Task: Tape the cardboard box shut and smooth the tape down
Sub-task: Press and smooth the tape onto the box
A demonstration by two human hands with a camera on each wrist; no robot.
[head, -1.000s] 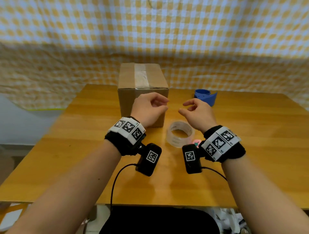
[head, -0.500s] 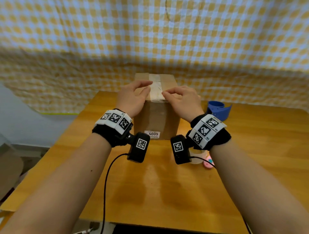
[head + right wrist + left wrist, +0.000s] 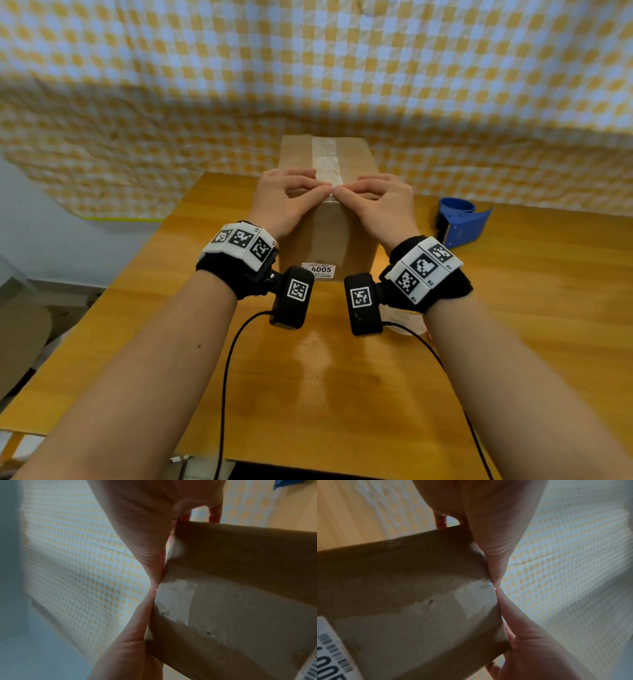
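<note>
pressing down with our left hand [image 3: 286,202], we set its curled fingertips on the near top edge of the cardboard box [image 3: 327,236], which stands upright at the middle of the wooden table [image 3: 513,325]. a strip of clear tape [image 3: 325,161] runs along the box top and folds over that edge. our right hand [image 3: 380,205] mirrors the left, fingers bent, tips touching the tape end; neither hand grips anything we can make out. a white label [image 3: 320,270] sits low on the box front. a blue tape dispenser [image 3: 459,222] rests at right, well apart.
</note>
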